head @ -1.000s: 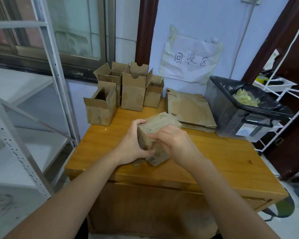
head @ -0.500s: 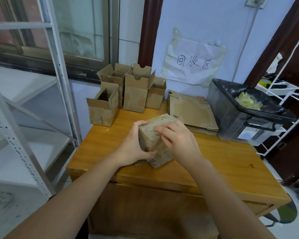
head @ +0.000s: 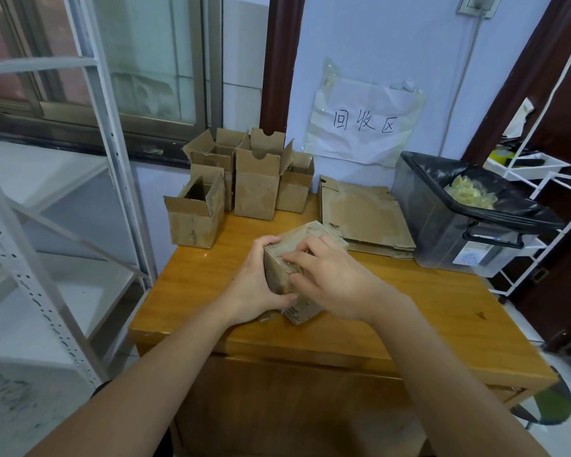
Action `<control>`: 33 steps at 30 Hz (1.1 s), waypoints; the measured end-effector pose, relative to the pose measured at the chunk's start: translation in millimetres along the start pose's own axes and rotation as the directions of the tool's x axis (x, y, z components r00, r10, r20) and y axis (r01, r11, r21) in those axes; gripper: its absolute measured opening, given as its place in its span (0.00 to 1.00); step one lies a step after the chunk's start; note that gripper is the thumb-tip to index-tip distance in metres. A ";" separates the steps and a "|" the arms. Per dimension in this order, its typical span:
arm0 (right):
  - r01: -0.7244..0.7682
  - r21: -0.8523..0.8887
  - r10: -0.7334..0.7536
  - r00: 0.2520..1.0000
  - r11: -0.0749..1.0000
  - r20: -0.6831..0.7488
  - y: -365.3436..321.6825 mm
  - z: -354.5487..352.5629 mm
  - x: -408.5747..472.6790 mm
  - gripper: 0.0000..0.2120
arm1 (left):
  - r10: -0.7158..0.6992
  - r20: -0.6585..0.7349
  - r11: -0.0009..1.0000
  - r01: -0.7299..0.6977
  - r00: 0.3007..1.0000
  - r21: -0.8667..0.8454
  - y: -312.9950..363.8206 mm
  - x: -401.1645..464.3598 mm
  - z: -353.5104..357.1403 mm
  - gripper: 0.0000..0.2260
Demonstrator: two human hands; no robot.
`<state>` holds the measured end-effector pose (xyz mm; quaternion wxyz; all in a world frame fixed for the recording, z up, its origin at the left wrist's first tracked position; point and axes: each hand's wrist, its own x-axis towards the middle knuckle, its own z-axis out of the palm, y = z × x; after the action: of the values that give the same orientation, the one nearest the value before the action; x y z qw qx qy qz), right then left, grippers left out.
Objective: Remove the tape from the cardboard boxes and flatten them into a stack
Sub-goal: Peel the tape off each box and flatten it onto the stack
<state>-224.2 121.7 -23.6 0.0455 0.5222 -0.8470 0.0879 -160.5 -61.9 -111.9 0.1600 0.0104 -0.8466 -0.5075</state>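
A small closed cardboard box (head: 279, 275) stands tilted on the wooden table (head: 426, 311), near its front middle. My left hand (head: 256, 288) grips the box's left side, fingers over the top edge and thumb at the lower front. My right hand (head: 330, 278) lies on the box's top and right side, fingertips curled at the seam near the top corner. Several open cardboard boxes (head: 257, 189) stand at the table's back left. A stack of flattened boxes (head: 363, 216) lies at the back middle.
A grey bin (head: 449, 232) lined with a black bag, holding crumpled tape, sits at the table's right back. A white metal shelf frame (head: 89, 153) stands on the left. A white wire rack (head: 541, 179) is on the right. A paper sign (head: 363, 123) hangs on the wall.
My right hand's fingers have slid left along the box's top seam toward the near corner. The left hand keeps its grip and the box has barely moved.
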 end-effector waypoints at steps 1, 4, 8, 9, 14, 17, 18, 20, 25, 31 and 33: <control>-0.020 0.013 0.019 0.999 1.000 0.050 0.0 -2.8 -1.6 0.27 | -0.004 0.006 1.000 0.004 1.000 -0.004 0.3 -0.4 -0.3 0.48; -0.069 0.094 0.055 0.987 0.993 0.149 1.3 -9.8 -4.3 0.29 | -0.016 0.004 1.000 0.016 1.000 0.004 0.9 -0.5 -0.6 0.48; -0.039 0.161 0.036 0.999 0.986 0.021 11.3 -6.2 -1.6 0.19 | -0.015 -0.020 0.999 0.016 1.000 0.038 1.5 -1.8 1.7 0.48; -0.037 0.168 0.041 0.999 0.985 -0.025 13.1 -4.5 -0.6 0.17 | -0.017 -0.027 0.999 0.018 0.999 0.041 1.8 -2.6 2.2 0.48; -0.024 0.262 0.070 0.984 0.965 -0.166 14.4 3.7 -4.4 0.07 | -0.033 -0.064 0.998 0.037 0.997 0.057 5.8 -7.9 4.7 0.49; -0.023 0.436 0.151 0.954 0.900 -0.260 14.3 6.1 -10.4 0.04 | -0.037 -0.090 0.997 0.043 0.995 0.068 9.4 -10.7 8.4 0.49; -0.024 0.480 0.181 0.942 0.877 -0.284 14.3 5.9 -10.8 0.04 | -0.037 -0.104 0.996 0.045 0.994 0.072 11.2 -11.7 10.0 0.49; -0.039 0.524 0.237 0.919 0.851 -0.316 11.4 4.4 -10.9 0.04 | -0.044 -0.133 0.995 0.055 0.990 0.078 14.3 -13.3 13.8 0.51; -0.112 0.490 0.304 0.892 0.865 -0.333 3.0 9.0 -4.8 0.15 | -0.078 -0.199 0.993 0.093 0.977 0.069 24.2 -18.2 27.4 0.55; -0.107 0.031 0.111 0.952 0.994 -0.285 5.8 20.7 9.7 0.13 | -0.023 -0.195 0.979 0.062 0.981 0.194 30.0 -24.4 30.1 0.52; -0.095 0.019 0.097 0.962 0.995 -0.254 5.5 19.4 7.7 0.16 | -0.018 -0.179 0.973 0.058 0.984 0.222 29.7 -25.5 27.5 0.51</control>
<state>-232.2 113.6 -41.9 0.1480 0.4651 -0.8582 0.1591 -139.7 -19.4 -104.9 0.2219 0.0895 -0.8811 -0.4080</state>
